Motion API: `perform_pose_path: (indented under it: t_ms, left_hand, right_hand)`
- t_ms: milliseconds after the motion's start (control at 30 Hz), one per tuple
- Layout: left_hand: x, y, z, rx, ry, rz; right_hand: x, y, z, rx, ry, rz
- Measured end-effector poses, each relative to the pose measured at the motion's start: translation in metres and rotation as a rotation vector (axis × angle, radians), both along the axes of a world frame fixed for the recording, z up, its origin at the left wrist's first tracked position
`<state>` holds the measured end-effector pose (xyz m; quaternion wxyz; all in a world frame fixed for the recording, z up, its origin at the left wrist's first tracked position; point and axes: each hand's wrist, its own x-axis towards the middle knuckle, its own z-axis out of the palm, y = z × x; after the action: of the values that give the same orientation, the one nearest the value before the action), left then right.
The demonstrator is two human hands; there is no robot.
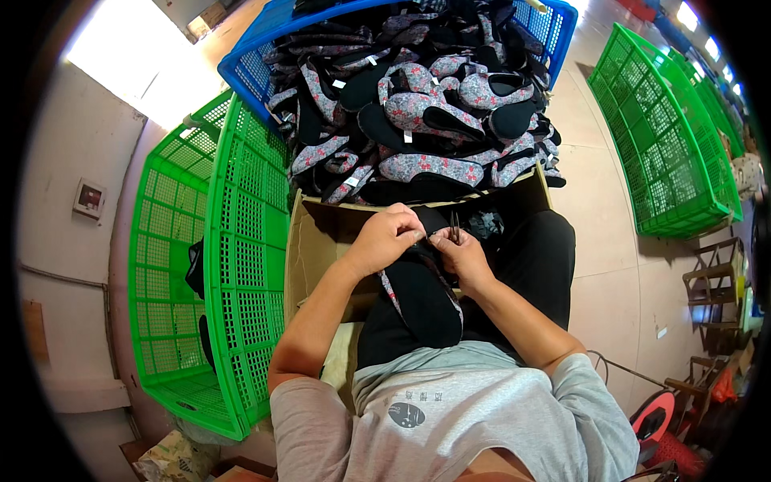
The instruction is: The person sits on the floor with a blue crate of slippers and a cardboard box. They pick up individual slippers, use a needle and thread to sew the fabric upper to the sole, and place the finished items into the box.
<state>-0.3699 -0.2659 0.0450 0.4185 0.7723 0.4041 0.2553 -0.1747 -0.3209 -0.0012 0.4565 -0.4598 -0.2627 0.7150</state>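
Observation:
Across my lap lies a slipper [430,309], its black sole up and a strip of floral fabric showing along the edge. My left hand [389,239] is closed in a pinch at the slipper's far end; any thread between the fingertips is too small to make out. Close beside it, my right hand [466,261] is closed too, its thumb and finger meeting near the left fingertips. Small metal thread snips [455,226] stick up from the right hand, their two blades pointing away from me. The far end of the slipper is partly hidden by my fingers.
A blue crate [249,68] heaped with floral and black slippers [430,169] stands ahead, behind an open cardboard box [309,249] at my knees. Green crates [249,265] rise on the left. Another green crate [654,136] is on the tiled floor at right, near wooden racks [713,273].

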Motion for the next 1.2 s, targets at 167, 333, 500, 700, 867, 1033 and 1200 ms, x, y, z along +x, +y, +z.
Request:
perform_pose_path:
  t_ms: [167, 333, 500, 700, 867, 1033, 1200]
  left_hand:
    - [0.003, -0.004, 0.004, 0.141, 0.130, -0.112]
    - [0.006, -0.003, 0.001, 0.180, 0.105, -0.102]
    - [0.004, 0.001, 0.002, 0.109, 0.092, -0.085]
    - [0.001, 0.006, 0.002, -0.033, 0.022, -0.087]
    - [-0.001, 0.009, -0.002, -0.164, -0.029, -0.079]
    - [0.003, 0.010, -0.003, -0.168, -0.030, -0.078]
    - [0.003, 0.011, -0.005, -0.150, -0.021, -0.082]
  right_hand:
    - [-0.001, -0.001, -0.001, 0.045, -0.006, -0.009]
    - [0.001, -0.001, -0.001, 0.095, -0.067, 0.010]
    - [0.014, 0.000, -0.015, 0.271, -0.242, 0.083]
    - [0.029, -0.002, -0.032, 0.430, -0.380, 0.255]
    - [0.027, -0.002, -0.017, 0.447, -0.362, 0.337]
    - [0.024, 0.003, -0.013, 0.414, -0.418, 0.390]
    - [0.022, 0.007, -0.015, 0.456, -0.484, 0.386]
